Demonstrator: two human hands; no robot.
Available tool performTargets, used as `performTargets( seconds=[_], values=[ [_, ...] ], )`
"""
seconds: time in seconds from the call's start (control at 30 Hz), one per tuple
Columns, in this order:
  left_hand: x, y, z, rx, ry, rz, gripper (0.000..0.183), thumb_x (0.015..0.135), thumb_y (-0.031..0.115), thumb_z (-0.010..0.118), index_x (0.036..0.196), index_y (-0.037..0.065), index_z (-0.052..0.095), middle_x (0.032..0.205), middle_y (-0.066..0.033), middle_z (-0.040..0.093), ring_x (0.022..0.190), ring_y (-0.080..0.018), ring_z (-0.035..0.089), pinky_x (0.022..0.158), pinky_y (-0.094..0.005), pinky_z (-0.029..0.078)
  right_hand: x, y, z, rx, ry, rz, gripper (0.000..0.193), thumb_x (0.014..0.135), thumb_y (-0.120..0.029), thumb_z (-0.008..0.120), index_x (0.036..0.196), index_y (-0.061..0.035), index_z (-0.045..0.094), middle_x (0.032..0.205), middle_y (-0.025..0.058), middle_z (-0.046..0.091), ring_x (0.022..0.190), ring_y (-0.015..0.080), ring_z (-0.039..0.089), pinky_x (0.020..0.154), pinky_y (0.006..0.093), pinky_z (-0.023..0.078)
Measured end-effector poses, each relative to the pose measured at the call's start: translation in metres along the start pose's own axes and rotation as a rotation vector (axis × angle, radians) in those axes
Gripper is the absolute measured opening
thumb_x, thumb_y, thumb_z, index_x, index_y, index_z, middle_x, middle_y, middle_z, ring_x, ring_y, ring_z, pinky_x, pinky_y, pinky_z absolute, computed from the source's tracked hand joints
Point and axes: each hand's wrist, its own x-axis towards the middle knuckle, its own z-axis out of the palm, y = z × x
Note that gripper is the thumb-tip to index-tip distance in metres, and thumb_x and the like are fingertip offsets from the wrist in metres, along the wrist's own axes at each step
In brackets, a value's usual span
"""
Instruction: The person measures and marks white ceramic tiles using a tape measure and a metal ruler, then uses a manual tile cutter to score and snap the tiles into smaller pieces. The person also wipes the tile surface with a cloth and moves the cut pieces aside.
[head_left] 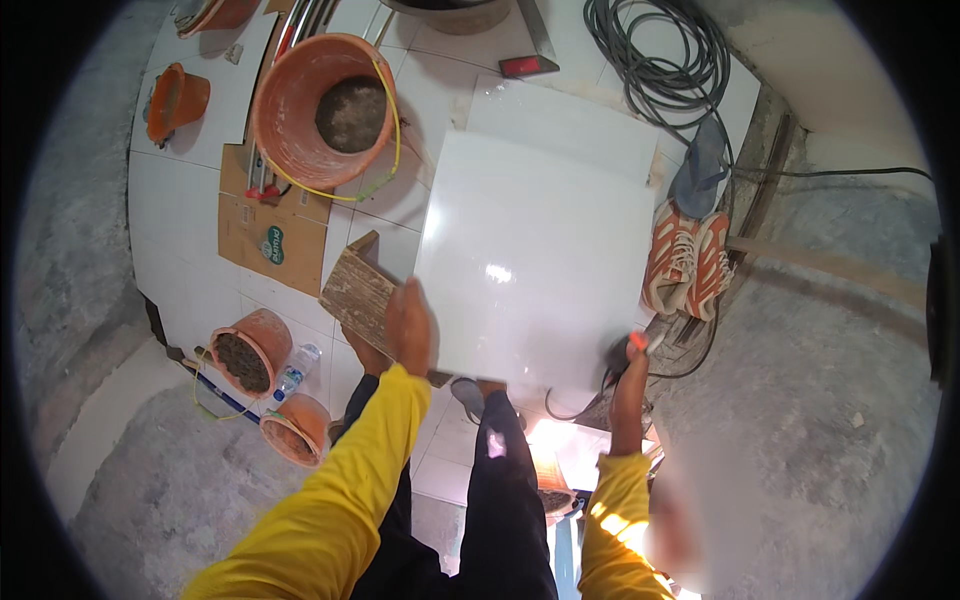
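Observation:
A large glossy white tile (540, 250) lies in front of me, with the end of a worn wooden bench (362, 290) showing under its left side. My left hand (408, 328) grips the tile's left edge near its front corner. At the front right corner, my right hand (630, 375) is closed around a dark tool with an orange part (636, 342); its exact kind is hard to make out. A black cord shows beside that tool. Another white tile (570, 105) lies partly hidden beyond the first.
A big orange bucket (285, 120) stands at the far left, beside flattened cardboard (270, 235). Smaller buckets (245, 355) and a plastic bottle (297, 372) are at left. Coiled black cable (700, 70) and orange-white shoes (672, 258) lie at right. A blurred person (680, 530) is lower right.

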Motion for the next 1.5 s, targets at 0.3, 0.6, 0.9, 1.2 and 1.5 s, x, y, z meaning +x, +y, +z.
performTargets(
  seconds=[0.3, 0.6, 0.9, 1.2, 1.5],
  values=[
    [-0.065, -0.055, -0.119, -0.036, 0.046, -0.241, 0.053, 0.109, 0.043, 0.051, 0.118, -0.006, 0.071, 0.114, -0.0231, 0.075, 0.104, -0.0374, 0.068, 0.099, -0.0421, 0.050, -0.164, 0.065, 0.001, 0.152, 0.143, 0.194, 0.037, 0.100, -0.039, 0.059, 0.126, -0.0135, 0.063, 0.106, -0.0007, 0.067, 0.090, 0.0144, 0.061, 0.074, 0.0318, 0.044],
    [-0.036, -0.095, -0.193, -0.011, 0.076, -0.092, 0.057, 0.110, 0.045, 0.051, 0.109, -0.008, 0.070, 0.104, -0.0233, 0.074, 0.095, -0.0342, 0.065, 0.093, -0.0427, 0.049, -0.216, 0.068, 0.069, 0.368, 0.083, 0.277, 0.028, 0.103, -0.035, 0.056, 0.117, -0.0110, 0.060, 0.090, -0.0011, 0.065, 0.068, 0.0086, 0.058, 0.057, 0.0245, 0.045],
    [-0.016, -0.130, -0.219, -0.102, 0.130, -0.158, 0.059, 0.111, 0.043, 0.047, 0.116, -0.012, 0.069, 0.115, -0.0270, 0.073, 0.106, -0.0377, 0.065, 0.099, -0.0430, 0.049, -0.230, 0.055, 0.108, 0.084, 0.040, 0.249, 0.034, 0.099, -0.037, 0.060, 0.119, -0.0092, 0.064, 0.097, 0.0005, 0.065, 0.080, 0.0136, 0.060, 0.062, 0.0290, 0.045],
    [-0.021, -0.182, -0.223, -0.121, 0.160, -0.249, 0.062, 0.111, 0.046, 0.045, 0.125, -0.009, 0.068, 0.124, -0.0298, 0.071, 0.116, -0.0445, 0.064, 0.105, -0.0458, 0.046, -0.227, 0.066, 0.114, 0.072, -0.085, 0.153, 0.033, 0.100, -0.043, 0.061, 0.111, -0.0120, 0.062, 0.093, -0.0007, 0.065, 0.073, 0.0122, 0.057, 0.062, 0.0282, 0.043],
    [-0.027, -0.206, -0.235, -0.080, 0.144, -0.280, 0.064, 0.111, 0.048, 0.044, 0.133, -0.009, 0.066, 0.133, -0.0318, 0.067, 0.125, -0.0470, 0.061, 0.111, -0.0453, 0.044, -0.233, 0.061, 0.123, 0.037, -0.130, 0.096, 0.031, 0.100, -0.043, 0.061, 0.103, -0.0125, 0.061, 0.084, -0.0013, 0.061, 0.068, 0.0113, 0.055, 0.060, 0.0278, 0.042]
  ],
)
